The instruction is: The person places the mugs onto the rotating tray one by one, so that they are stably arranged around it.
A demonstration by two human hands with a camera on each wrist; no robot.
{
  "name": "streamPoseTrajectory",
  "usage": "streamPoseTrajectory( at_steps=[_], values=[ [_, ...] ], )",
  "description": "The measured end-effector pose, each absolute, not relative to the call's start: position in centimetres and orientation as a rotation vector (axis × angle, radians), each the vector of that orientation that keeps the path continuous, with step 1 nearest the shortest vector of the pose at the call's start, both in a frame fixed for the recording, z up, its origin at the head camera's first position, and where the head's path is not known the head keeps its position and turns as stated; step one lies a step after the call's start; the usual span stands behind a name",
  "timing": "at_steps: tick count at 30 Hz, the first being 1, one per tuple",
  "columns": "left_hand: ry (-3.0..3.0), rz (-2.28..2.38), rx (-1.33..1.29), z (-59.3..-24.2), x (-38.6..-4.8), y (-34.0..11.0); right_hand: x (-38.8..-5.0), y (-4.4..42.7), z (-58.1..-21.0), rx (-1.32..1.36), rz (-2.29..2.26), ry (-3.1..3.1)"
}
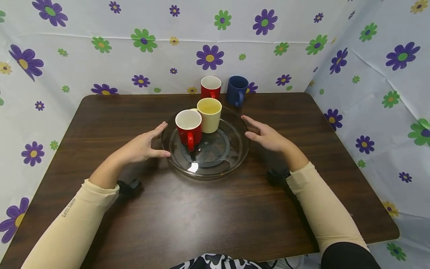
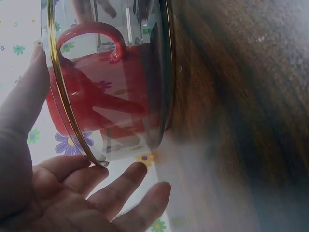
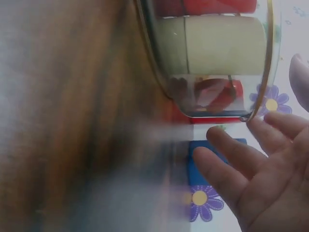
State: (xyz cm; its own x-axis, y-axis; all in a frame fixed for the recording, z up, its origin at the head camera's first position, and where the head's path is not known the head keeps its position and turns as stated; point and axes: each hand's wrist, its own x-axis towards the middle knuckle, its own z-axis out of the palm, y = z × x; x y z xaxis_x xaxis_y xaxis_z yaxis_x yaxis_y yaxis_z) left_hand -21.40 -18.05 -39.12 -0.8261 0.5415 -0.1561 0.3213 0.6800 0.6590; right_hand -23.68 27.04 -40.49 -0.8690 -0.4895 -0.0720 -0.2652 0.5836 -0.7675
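Note:
A round clear glass dish [image 1: 215, 170] stands on the table, holding a red mug [image 1: 189, 129] and a pale yellow mug [image 1: 209, 117] side by side. My left hand [image 1: 142, 146] touches the dish's left rim, thumb and fingers spread and nearly straight. On the other side my right hand [image 1: 267, 135] is at the right rim with relaxed, spread fingers. In the left wrist view, the red mug [image 2: 96, 92] shows through the glass beside my left hand [image 2: 72, 193]. The right wrist view shows the yellow mug [image 3: 217, 46] behind the glass and my right hand [image 3: 270, 169] at its rim.
Behind the dish, another red mug [image 1: 211, 87] and a blue mug [image 1: 237, 90] stand at the back edge of the dark wooden table [image 1: 201, 216]. A flowered cloth [image 1: 188, 52] hangs behind the table and along its sides.

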Motion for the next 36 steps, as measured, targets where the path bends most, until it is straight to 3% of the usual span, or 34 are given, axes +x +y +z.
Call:
streamPoseTrajectory(
  at_steps=[6, 19, 36],
  values=[
    [2.563, 0.912, 0.682, -39.4, -21.8, -18.0, -26.1, 27.0, -39.8, -0.546, -1.241, 2.542],
    [2.537, 0.946, 0.657, -39.7, -21.9, -17.7, -31.4, 26.0, -39.8, -0.067, -1.594, 2.361],
    [2.509, 1.019, 0.646, -40.1, -21.6, -18.2, -35.1, 24.4, -40.5, 0.118, -1.752, 2.146]
  ],
)
